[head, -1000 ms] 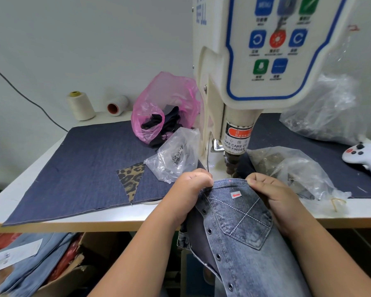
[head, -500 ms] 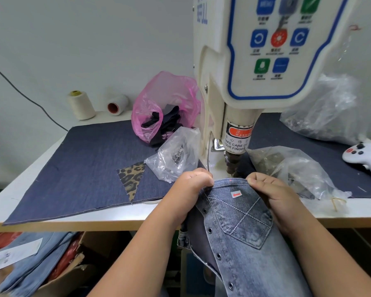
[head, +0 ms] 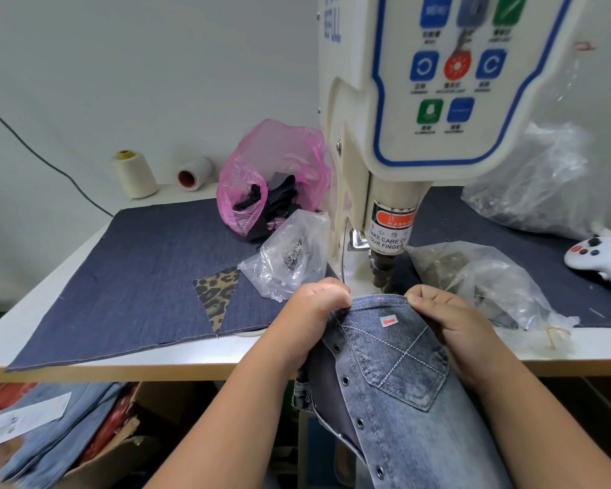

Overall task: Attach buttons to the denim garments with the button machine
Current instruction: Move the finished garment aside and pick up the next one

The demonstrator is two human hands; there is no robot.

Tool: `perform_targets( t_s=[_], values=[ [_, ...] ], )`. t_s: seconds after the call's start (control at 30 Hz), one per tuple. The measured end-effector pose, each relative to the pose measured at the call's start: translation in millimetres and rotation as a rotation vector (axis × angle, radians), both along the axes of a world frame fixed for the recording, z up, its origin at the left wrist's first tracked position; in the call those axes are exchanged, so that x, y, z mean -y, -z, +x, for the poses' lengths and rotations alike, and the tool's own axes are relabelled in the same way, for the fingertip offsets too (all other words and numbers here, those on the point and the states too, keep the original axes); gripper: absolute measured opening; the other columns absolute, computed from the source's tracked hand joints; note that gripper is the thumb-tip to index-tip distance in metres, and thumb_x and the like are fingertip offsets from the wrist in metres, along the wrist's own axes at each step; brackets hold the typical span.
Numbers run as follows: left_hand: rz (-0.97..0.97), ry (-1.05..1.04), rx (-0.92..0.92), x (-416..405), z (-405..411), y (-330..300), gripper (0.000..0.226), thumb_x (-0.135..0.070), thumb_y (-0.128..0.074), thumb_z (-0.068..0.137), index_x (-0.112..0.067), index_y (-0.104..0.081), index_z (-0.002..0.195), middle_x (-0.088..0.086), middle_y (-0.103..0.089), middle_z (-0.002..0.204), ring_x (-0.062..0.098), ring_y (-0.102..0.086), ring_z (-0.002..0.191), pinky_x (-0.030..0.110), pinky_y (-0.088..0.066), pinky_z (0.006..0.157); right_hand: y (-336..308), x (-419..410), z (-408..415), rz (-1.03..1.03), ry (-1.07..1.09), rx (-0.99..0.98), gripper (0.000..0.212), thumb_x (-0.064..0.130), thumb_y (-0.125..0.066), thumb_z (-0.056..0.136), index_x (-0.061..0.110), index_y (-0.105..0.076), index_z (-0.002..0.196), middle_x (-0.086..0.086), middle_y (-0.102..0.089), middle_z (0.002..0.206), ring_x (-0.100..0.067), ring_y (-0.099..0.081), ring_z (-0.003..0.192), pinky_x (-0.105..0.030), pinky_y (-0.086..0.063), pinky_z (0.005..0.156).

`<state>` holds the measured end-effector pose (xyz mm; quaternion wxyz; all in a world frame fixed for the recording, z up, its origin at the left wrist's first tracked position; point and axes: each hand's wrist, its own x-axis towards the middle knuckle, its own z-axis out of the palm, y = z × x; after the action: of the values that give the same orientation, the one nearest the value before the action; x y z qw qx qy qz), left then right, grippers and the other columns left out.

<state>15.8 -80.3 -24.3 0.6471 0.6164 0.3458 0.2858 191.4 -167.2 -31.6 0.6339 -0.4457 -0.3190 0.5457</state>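
Observation:
A grey washed denim garment (head: 413,393) with a stitched chest pocket and a row of metal snaps hangs off the table's front edge. Its top edge lies just in front of the button machine's punch head (head: 381,270). A small red light dot shows on that edge. My left hand (head: 314,312) pinches the edge on the left of the punch. My right hand (head: 445,319) pinches it on the right. The cream button machine (head: 438,100) with its blue control panel rises above both hands.
A dark denim sheet (head: 138,277) covers the white table, with a leopard-print scrap (head: 217,291). Clear bags of metal parts (head: 290,255) (head: 480,277) flank the machine; a pink bag (head: 272,178), two thread cones (head: 134,174) and a white controller (head: 604,255) lie around. Folded jeans (head: 43,428) sit below.

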Motion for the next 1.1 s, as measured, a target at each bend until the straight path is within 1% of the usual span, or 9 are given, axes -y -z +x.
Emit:
perform_targets(
  t_s=[0.13,0.33,0.47,0.63,0.83,1.1],
  values=[
    [0.005,0.003,0.001,0.3,-0.1,0.0,0.019,-0.039,-0.061,0.056,-0.022,-0.056,0.063,-0.004,-0.046,0.071,0.015,-0.043,0.072,0.034,-0.033,0.073,-0.1,0.5,0.0,0.006,0.002,0.008,0.012,0.012,-0.057,0.078,0.006,-0.055,0.068,-0.006,-0.056,0.059,-0.011,-0.053,0.051,-0.018,-0.046,0.048],
    [0.002,0.0,0.001,-0.2,-0.3,0.6,0.01,-0.03,-0.058,0.065,-0.021,-0.055,0.063,-0.004,-0.046,0.07,0.016,-0.042,0.072,0.035,-0.033,0.074,-0.8,0.3,-0.9,0.01,0.006,0.015,0.012,0.012,-0.057,0.078,0.006,-0.055,0.067,-0.005,-0.056,0.058,-0.01,-0.053,0.049,-0.018,-0.045,0.046],
    [0.001,0.004,-0.004,0.0,-0.8,0.5,0.01,-0.029,-0.058,0.066,-0.022,-0.055,0.06,-0.006,-0.046,0.069,0.013,-0.043,0.067,0.032,-0.034,0.07,-1.5,0.7,-1.4,0.005,0.001,0.001,0.016,0.013,-0.057,0.078,0.01,-0.06,0.062,-0.005,-0.056,0.057,-0.01,-0.053,0.049,-0.018,-0.045,0.046],
    [0.003,-0.002,0.004,-0.2,0.2,0.6,0.009,-0.028,-0.058,0.066,-0.021,-0.056,0.061,-0.004,-0.047,0.07,0.015,-0.043,0.071,0.033,-0.033,0.073,-2.1,0.9,-1.6,0.003,-0.005,0.0,0.018,0.013,-0.056,0.079,0.01,-0.059,0.062,-0.005,-0.056,0.057,-0.01,-0.053,0.048,-0.018,-0.045,0.046],
    [0.01,0.0,-0.007,-0.6,0.0,0.9,0.009,-0.028,-0.058,0.066,-0.021,-0.055,0.061,-0.004,-0.046,0.071,0.016,-0.042,0.071,0.034,-0.033,0.073,-2.6,1.1,-1.8,0.008,-0.013,0.006,0.021,0.013,-0.056,0.08,0.014,-0.063,0.059,-0.004,-0.058,0.058,-0.009,-0.055,0.049,-0.018,-0.046,0.046],
    [0.002,0.005,0.013,0.1,-0.3,0.9,0.01,-0.027,-0.057,0.067,-0.02,-0.054,0.061,-0.004,-0.047,0.071,0.015,-0.043,0.072,0.034,-0.033,0.074,-1.7,0.5,-1.2,0.012,-0.008,0.013,0.02,0.013,-0.056,0.079,0.013,-0.062,0.06,-0.005,-0.057,0.059,-0.009,-0.055,0.05,-0.018,-0.047,0.047]
  ],
)
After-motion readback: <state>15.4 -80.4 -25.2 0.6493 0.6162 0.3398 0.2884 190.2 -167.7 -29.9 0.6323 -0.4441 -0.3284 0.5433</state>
